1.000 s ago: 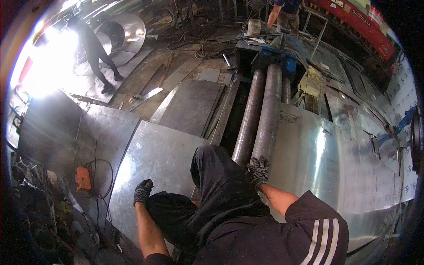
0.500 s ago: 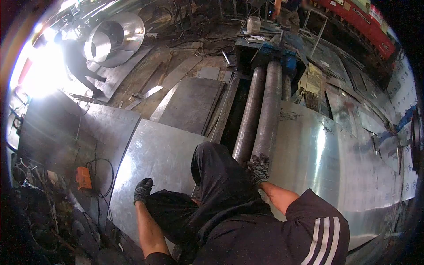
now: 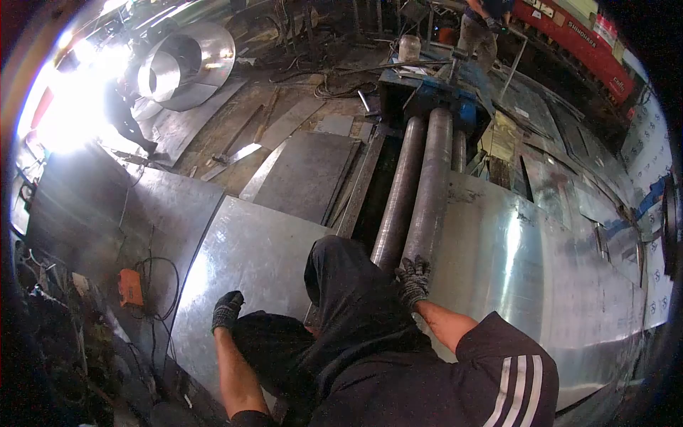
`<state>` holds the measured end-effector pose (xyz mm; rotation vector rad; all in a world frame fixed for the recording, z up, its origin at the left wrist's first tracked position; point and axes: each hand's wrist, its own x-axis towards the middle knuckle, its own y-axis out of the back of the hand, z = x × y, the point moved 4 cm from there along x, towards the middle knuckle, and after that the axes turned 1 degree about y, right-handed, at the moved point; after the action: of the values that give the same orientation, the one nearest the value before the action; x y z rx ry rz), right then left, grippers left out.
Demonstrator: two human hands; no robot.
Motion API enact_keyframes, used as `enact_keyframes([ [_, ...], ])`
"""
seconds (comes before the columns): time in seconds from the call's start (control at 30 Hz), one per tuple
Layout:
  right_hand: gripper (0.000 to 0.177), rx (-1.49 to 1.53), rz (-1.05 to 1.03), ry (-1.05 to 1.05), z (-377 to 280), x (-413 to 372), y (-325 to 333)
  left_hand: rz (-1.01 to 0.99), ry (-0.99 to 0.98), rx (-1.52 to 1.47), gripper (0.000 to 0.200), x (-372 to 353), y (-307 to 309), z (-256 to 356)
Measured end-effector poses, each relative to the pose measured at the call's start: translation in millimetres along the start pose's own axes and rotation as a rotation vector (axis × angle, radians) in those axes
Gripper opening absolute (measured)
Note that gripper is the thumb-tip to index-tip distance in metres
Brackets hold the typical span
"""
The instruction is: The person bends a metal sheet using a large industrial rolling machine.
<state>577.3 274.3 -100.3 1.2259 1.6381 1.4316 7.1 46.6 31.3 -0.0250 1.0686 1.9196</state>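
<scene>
In the head view, my right hand (image 3: 413, 282), in a grey knit glove, lies on the near end of a long steel roller (image 3: 431, 185) with its fingers spread. A second roller (image 3: 400, 192) runs parallel on its left. To the right of the rollers a large shiny metal sheet (image 3: 491, 270) curves slightly. My left hand (image 3: 228, 310), gloved too, is closed in a loose fist by my dark-clothed knee (image 3: 274, 349), over another metal sheet (image 3: 249, 249). I see nothing sticking out of that fist.
An orange control box (image 3: 130, 287) with a black cable sits at left. Flat metal plates (image 3: 302, 174) lie beyond my knees, and a rolled metal cone (image 3: 213, 60) stands further back. One person (image 3: 480, 32) is behind the blue machine end (image 3: 466, 107); another person (image 3: 124, 121) is near bright glare.
The view has shifted slightly. The person at the back shows more fully, and the one at left has moved. My right hand stays on the roller; my left remains closed.
</scene>
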Motion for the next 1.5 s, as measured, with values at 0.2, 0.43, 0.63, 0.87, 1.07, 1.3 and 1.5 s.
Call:
enact_keyframes([
  [0.2, 0.045, 0.105, 0.348, 0.195, -9, 4, 15, 0.008, -0.05, -0.056, 0.042, 10, -7, -16],
  [0.43, 0.043, -0.058, -0.097, 0.026, -18, 1, 30, 0.016, -0.12, 0.073, 0.044, 22, -7, -23],
  [0.63, 0.044, 0.004, -0.152, -0.012, -28, 2, 55, 0.005, -0.141, 0.158, 0.044, 35, -11, -46],
  [0.87, 0.043, -0.118, 0.028, -0.021, 12, 0, -32, -0.018, -0.034, -0.008, 0.046, 17, -7, -27],
  [1.07, 0.041, -0.069, -0.094, 0.014, -20, 0, 41, -0.025, -0.075, -0.058, 0.044, 24, -7, -32],
  [1.3, 0.046, -0.063, -0.208, -0.003, -18, 3, 37, -0.015, 0.025, -0.077, 0.044, 5, -5, -8],
  [1.5, 0.043, -0.033, -0.033, 0.026, -1, 2, -2, 0.032, -0.077, 0.029, 0.042, 34, -8, -43],
])
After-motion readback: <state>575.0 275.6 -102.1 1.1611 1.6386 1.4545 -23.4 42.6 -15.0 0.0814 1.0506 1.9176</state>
